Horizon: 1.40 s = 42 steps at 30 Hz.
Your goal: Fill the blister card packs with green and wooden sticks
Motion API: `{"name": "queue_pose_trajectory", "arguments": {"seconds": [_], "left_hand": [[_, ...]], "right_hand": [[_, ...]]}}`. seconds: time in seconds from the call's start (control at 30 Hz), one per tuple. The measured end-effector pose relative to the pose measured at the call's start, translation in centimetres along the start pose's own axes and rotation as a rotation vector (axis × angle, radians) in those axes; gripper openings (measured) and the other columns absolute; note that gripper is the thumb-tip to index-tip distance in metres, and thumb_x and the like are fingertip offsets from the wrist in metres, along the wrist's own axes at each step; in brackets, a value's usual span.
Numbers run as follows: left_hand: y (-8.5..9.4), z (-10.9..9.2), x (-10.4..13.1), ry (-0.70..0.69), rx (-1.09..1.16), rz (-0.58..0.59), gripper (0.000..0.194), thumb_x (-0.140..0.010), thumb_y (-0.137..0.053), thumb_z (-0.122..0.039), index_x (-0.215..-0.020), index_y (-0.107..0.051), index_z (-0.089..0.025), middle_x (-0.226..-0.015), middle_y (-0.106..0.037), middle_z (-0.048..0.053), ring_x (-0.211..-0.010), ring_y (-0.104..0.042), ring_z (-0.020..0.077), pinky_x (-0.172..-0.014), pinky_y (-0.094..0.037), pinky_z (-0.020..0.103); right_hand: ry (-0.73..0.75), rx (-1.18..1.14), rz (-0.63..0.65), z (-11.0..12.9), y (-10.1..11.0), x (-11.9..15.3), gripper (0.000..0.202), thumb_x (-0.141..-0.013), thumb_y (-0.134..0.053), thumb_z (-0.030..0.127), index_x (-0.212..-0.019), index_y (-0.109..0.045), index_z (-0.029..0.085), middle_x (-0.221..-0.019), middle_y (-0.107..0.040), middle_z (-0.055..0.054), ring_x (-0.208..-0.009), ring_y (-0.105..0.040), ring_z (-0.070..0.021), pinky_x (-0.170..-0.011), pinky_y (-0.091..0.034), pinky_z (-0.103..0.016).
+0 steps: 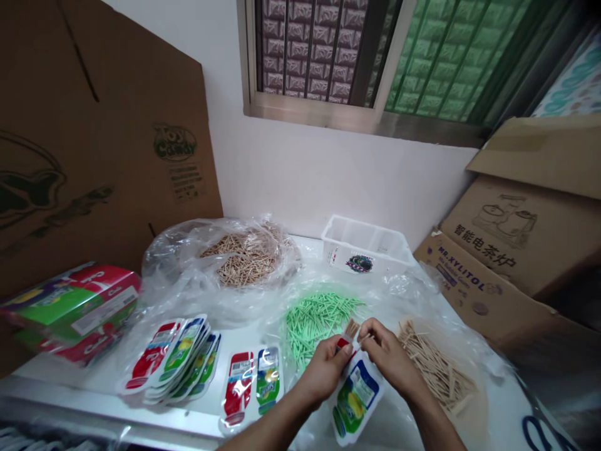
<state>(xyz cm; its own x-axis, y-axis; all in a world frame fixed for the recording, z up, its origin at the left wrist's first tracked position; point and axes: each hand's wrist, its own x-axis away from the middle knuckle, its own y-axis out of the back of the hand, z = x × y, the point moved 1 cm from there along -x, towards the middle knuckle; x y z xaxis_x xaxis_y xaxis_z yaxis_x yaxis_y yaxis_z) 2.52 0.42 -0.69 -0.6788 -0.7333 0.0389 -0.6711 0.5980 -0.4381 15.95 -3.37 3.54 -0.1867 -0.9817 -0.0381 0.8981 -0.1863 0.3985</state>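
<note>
My left hand is closed on a twin packet with a red half and a green-and-blue half. Brown sticks poke out at the top of its red half. At the packet's upper edge, my right hand is closed in a pinch; what lies between its fingertips is too small to make out. Light green sticks are heaped just behind my left hand. To the right of my right hand lies a pile of brown sticks. Another twin packet lies flat left of my left forearm.
A stack of twin packets lies at left, near a red-and-green carton. Behind are a clear bag of brown sticks and a white plastic basket. Cardboard boxes flank the right; blue handles show at the front right.
</note>
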Motion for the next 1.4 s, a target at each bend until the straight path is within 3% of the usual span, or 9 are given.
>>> {"name": "queue_pose_trajectory", "arguments": {"seconds": [0.13,0.3,0.5,0.6,0.7,0.8,1.0,1.2,1.4], "left_hand": [[0.0,-0.4,0.1,-0.026,-0.001,0.033,0.041,-0.072,-0.062,-0.051,-0.081,-0.06,-0.01,-0.069,-0.054,0.002,-0.061,-0.042,0.0108,-0.055,-0.031,0.021],[0.2,-0.4,0.3,-0.025,-0.05,0.038,0.043,-0.072,-0.062,-0.053,-0.074,-0.059,-0.01,-0.064,-0.051,0.0,-0.056,-0.038,0.0089,-0.053,-0.027,0.02],[0.5,0.3,0.5,0.034,-0.029,0.063,0.045,-0.07,-0.064,-0.055,-0.077,-0.059,-0.01,-0.062,-0.049,-0.001,-0.053,-0.037,0.0083,-0.052,-0.026,0.02],[0.4,0.3,0.6,0.038,0.021,0.049,0.045,-0.07,-0.064,-0.054,-0.077,-0.059,-0.01,-0.064,-0.052,0.0,-0.054,-0.04,0.0085,-0.052,-0.027,0.02],[0.3,0.3,0.6,0.037,0.051,0.053,0.044,-0.069,-0.065,-0.053,-0.077,-0.06,-0.01,-0.064,-0.052,0.0,-0.054,-0.039,0.008,-0.053,-0.028,0.02],[0.3,0.3,0.6,0.045,0.06,0.051,0.043,-0.069,-0.066,-0.052,-0.076,-0.059,-0.01,-0.062,-0.05,0.0,-0.052,-0.038,0.0074,-0.052,-0.028,0.02],[0.5,0.5,0.9,0.11,0.012,0.051,0.046,-0.067,-0.065,-0.057,-0.076,-0.057,-0.012,-0.058,-0.05,-0.001,-0.048,-0.04,0.0075,-0.048,-0.03,0.02],[0.9,0.6,1.3,0.132,-0.053,0.023,0.048,-0.067,-0.063,-0.059,-0.076,-0.058,-0.013,-0.051,-0.045,-0.004,-0.041,-0.037,0.0061,-0.044,-0.029,0.019],[0.5,0.3,1.3,0.147,-0.042,0.022,0.049,-0.066,-0.064,-0.06,-0.077,-0.06,-0.012,-0.052,-0.047,-0.003,-0.043,-0.039,0.007,-0.045,-0.03,0.02]], "right_hand": [[-0.005,-0.075,0.014,0.3,-0.2,0.3,0.023,-0.083,-0.049,0.037,-0.094,-0.055,0.019,-0.074,-0.058,0.0,-0.071,-0.054,-0.0158,-0.064,-0.041,-0.025],[0.04,-0.085,0.059,1.1,0.0,0.3,0.028,-0.083,-0.05,0.043,-0.086,-0.061,0.017,-0.08,-0.063,-0.003,-0.077,-0.056,-0.0177,-0.069,-0.042,-0.026],[0.036,0.066,-0.011,0.6,0.0,0.1,0.02,-0.08,-0.049,0.037,-0.069,-0.051,0.02,-0.063,-0.051,0.004,-0.062,-0.048,-0.0133,-0.059,-0.038,-0.023],[0.03,0.002,-0.038,0.4,-0.2,0.3,0.01,-0.078,-0.049,0.031,-0.077,-0.05,0.021,-0.069,-0.054,0.003,-0.065,-0.051,-0.014,-0.061,-0.04,-0.024],[0.051,-0.051,-0.006,0.7,-0.4,0.6,0.019,-0.081,-0.05,0.035,-0.093,-0.052,0.02,-0.082,-0.06,-0.001,-0.076,-0.056,-0.0165,-0.072,-0.043,-0.027],[0.081,-0.016,0.01,1.3,-0.5,0.9,0.024,-0.083,-0.049,0.041,-0.091,-0.056,0.019,-0.085,-0.062,-0.004,-0.082,-0.057,-0.0186,-0.077,-0.043,-0.028],[0.081,0.009,-0.036,1.2,-0.6,0.9,0.024,-0.083,-0.051,0.041,-0.081,-0.059,0.019,-0.077,-0.062,-0.002,-0.075,-0.056,-0.0173,-0.07,-0.042,-0.026],[0.051,0.051,-0.041,0.6,-0.4,0.9,0.016,-0.082,-0.049,0.035,-0.075,-0.051,0.02,-0.068,-0.053,0.002,-0.064,-0.05,-0.014,-0.061,-0.04,-0.024],[0.1,-0.063,-0.005,1.2,-0.6,1.1,0.02,-0.083,-0.05,0.037,-0.092,-0.053,0.02,-0.085,-0.061,-0.003,-0.083,-0.057,-0.0182,-0.077,-0.044,-0.029]]}}
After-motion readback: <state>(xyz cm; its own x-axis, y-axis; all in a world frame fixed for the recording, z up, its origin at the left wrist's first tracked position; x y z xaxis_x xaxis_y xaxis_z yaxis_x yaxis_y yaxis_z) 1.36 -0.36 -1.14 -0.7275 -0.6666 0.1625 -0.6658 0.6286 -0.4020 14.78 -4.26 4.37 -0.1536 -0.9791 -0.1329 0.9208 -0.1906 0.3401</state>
